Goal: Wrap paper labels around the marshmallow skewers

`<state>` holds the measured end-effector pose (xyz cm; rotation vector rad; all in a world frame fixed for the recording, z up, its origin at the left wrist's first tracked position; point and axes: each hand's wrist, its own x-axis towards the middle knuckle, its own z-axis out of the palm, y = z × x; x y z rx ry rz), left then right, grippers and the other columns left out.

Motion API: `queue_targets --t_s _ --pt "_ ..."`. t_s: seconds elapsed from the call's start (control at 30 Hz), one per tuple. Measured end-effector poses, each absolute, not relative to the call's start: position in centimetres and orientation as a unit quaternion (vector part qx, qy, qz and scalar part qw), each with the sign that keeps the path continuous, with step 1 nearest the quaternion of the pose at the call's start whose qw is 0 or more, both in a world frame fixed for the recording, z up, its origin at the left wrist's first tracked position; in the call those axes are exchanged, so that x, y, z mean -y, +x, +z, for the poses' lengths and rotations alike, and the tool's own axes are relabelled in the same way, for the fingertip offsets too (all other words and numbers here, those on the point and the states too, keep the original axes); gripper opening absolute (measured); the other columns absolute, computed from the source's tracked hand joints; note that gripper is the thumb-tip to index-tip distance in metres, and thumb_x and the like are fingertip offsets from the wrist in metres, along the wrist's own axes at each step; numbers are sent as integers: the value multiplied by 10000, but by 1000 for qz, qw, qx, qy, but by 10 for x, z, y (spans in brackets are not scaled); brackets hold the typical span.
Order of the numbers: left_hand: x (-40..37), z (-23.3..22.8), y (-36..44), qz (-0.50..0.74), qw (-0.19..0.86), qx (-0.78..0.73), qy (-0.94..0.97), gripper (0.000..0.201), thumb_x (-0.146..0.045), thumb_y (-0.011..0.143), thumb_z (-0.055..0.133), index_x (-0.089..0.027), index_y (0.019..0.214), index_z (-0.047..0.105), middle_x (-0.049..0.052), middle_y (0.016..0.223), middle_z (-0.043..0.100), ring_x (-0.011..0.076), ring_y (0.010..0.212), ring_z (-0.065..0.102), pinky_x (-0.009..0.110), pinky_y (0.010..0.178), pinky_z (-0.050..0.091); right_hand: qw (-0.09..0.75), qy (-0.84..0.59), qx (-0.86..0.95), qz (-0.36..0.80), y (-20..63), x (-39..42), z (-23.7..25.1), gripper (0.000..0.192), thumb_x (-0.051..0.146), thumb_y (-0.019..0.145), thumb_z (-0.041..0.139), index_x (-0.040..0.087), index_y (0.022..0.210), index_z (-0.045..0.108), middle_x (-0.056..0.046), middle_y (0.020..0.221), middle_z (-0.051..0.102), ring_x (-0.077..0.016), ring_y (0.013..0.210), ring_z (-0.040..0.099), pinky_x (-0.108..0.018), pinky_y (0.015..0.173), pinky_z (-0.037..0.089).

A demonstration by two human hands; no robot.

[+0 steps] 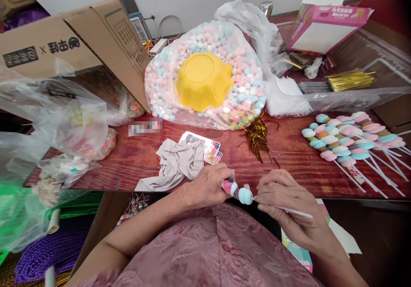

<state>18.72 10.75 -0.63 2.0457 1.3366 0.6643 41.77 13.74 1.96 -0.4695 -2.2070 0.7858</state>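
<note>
Low in front of my body, at the table's front edge, I hold a marshmallow skewer point(245, 195) with pale blue pieces on a white stick. My left hand point(210, 185) is closed around its far end, where a pink and purple bit of wrapper or card shows at the fingers. My right hand point(287, 207) pinches the stick close below the last blue marshmallow, fingers curled. The stick's free end slants across my right palm. Over to the right lies a pile of similar marshmallow skewers point(349, 137), their sticks pointing toward me.
A large clear bag of pastel marshmallows point(160, 85) stands at the back, a yellow bowl point(204, 81) on it. Gold twist ties point(257, 139) lie before it. A grey cloth point(176, 162) partly covers printed cards point(205, 145). A cardboard box point(105, 43) stands left, a plastic bin point(346, 96) right.
</note>
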Motion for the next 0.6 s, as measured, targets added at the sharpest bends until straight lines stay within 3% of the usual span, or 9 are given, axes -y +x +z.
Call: queue_targets --t_s 0.1,0.17,0.3,0.43,0.5,0.6 --pt "-107 -6 195 247 339 -513 749 60 -196 773 653 -169 762 601 11 757 575 122 669 505 242 633 382 426 -221 845 235 408 -131 16 246 119 813 660 269 1004 695 -7 834 731 -206 803 644 -423 789 466" --pt "-107 -2 197 260 387 -527 711 181 -281 756 733 -164 816 610 3 778 581 122 692 504 237 640 393 462 -242 824 222 405 -130 11 294 91 805 651 273 1030 703 -12 855 737 -210 817 649 -424 787 477" --pt "-109 8 186 257 547 -487 630 467 -432 696 812 -152 1019 624 2 848 604 120 733 522 230 661 420 490 -247 769 329 417 -141 1 338 41 820 619 272 1049 709 -20 862 723 -216 834 661 -420 783 521" --pt "-118 13 172 172 707 -398 559 366 -415 706 805 -154 909 648 -10 784 606 113 694 539 240 659 448 469 -199 758 406 431 -153 -3 284 61 831 629 257 1012 727 -25 845 725 -235 831 672 -442 791 535" --pt "-123 12 172 108 740 -376 547 407 -404 594 878 -163 824 644 -16 749 623 119 670 560 242 640 461 453 -155 769 422 431 -155 -1 305 53 830 632 248 1048 719 -29 875 732 -233 844 673 -454 820 530" --pt "-129 9 178 66 759 -346 548 399 -377 562 889 -170 815 660 -16 735 648 128 667 582 243 640 476 429 -116 787 429 423 -157 6 379 -4 819 613 242 1093 700 -31 923 732 -214 857 669 -457 867 509"
